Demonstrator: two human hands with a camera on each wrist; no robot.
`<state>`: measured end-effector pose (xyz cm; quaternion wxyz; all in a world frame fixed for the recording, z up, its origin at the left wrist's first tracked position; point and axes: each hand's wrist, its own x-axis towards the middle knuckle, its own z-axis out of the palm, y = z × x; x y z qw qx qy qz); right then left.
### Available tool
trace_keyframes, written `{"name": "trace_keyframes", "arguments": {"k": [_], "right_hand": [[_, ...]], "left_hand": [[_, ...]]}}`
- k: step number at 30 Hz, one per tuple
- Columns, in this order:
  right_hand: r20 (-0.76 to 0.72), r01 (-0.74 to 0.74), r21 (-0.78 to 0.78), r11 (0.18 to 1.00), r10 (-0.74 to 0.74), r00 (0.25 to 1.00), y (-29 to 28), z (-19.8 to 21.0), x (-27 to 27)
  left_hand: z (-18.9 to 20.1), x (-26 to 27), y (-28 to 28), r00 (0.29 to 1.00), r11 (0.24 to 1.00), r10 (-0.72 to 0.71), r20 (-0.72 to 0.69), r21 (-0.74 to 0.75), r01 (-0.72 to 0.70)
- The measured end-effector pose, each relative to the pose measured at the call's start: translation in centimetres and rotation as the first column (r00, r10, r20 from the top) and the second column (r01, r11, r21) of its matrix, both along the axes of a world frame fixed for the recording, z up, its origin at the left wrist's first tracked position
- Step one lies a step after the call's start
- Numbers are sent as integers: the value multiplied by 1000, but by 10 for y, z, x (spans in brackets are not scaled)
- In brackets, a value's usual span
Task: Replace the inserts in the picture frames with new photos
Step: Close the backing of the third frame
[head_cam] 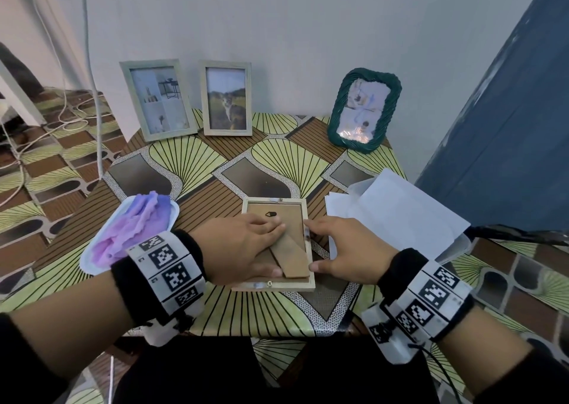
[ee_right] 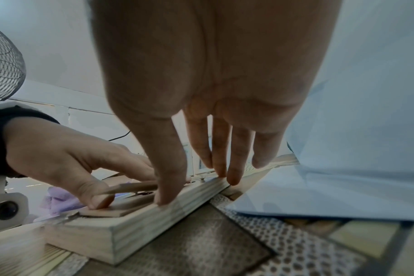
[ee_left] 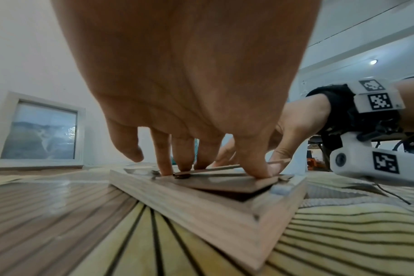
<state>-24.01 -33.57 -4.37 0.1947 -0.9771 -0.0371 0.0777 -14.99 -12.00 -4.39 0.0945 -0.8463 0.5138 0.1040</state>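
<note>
A pale wooden picture frame [head_cam: 271, 285] lies face down near the table's front edge. Its brown backing board [head_cam: 289, 219] faces up, with the cardboard easel stand [head_cam: 292, 259] lying on it. My left hand [head_cam: 246, 246] rests on the backing, fingers straight and thumb pressing near the stand. In the left wrist view the fingertips [ee_left: 165, 168] press on the backing [ee_left: 225, 184], one corner of which sits slightly raised. My right hand [head_cam: 335, 246] touches the frame's right rail with straight fingers. Its thumb [ee_right: 165, 196] lies on the rail's top [ee_right: 142, 220].
Three framed photos stand against the back wall: two pale ones [head_cam: 158, 100] [head_cam: 227, 97] and a green woven one [head_cam: 363, 109]. White sheets [head_cam: 394, 212] lie to the right, and a white tray with a purple cloth [head_cam: 135, 228] to the left. Cables [head_cam: 61, 120] trail beside the table.
</note>
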Motion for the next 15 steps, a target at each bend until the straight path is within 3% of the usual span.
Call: {"name": "trace_keyframes", "arguments": {"k": [9, 12, 15], "right_hand": [[24, 3, -17, 1000, -2, 1000, 6, 1, -1], [37, 2, -2, 1000, -2, 999, 7, 4, -3], [43, 20, 19, 1000, -20, 999, 6, 5, -9]], "left_hand": [[-7, 2, 2, 987, 996, 61, -152, -51, -69], [-3, 4, 12, 966, 986, 75, -248, -129, -110], [4, 5, 29, 975, 946, 102, -197, -283, -156]]}}
